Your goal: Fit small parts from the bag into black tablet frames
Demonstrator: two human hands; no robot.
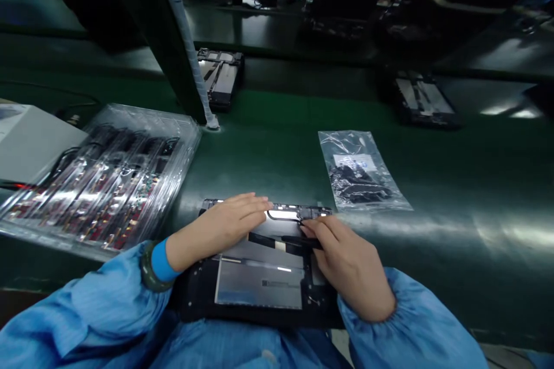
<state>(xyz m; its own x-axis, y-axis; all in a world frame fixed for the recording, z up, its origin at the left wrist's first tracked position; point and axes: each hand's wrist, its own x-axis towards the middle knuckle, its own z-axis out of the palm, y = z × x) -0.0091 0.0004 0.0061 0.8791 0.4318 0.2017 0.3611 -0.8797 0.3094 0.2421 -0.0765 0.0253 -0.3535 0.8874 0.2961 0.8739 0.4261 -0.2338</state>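
Note:
An opened tablet (259, 288) lies in front of me, its silver battery plates and dark inner frame exposed. My left hand (231, 219) rests flat across its upper left part, fingers stretched out together and tips near the top edge. At the upper right part, my right hand (346, 256) has its fingers bent, with thumb and index fingertip close together at the top edge. Black tweezers (298, 240) stick out leftward from under its fingers, over the battery area. Whatever lies right under the right fingertips is hidden.
A clear plastic tray (184, 153) of circuit boards stands left, beside a white box (34, 141). A clear bag (363, 173) of black parts lies beyond my right hand. Two more opened tablets (223, 78) (426, 98) lie farther back. A slanted dark post (173, 40) rises left of centre. Co-workers sit opposite.

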